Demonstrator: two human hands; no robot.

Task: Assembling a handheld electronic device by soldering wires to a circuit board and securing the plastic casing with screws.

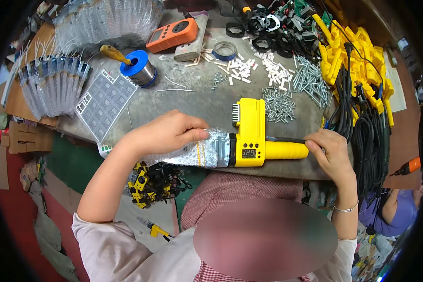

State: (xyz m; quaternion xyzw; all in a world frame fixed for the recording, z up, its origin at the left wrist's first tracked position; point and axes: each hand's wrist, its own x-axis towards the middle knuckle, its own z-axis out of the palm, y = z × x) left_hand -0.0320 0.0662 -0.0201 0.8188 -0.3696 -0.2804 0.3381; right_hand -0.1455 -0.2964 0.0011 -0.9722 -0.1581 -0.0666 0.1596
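Yellow tool w/ a small display lies flat nr the front edge of the counter, handle pointing right, metal end to the left in clear wrap. L hand is over the wrapped end, thumb and fingertips touching the wrap (can't tell if they grip or just rest). R hand is at the handle's tip, fingers clamped on the black cable running along the handle. Just behind the tool: short screws; farther back, white tubes & blue tape roll. Solder spool back left, yellow shells back right.
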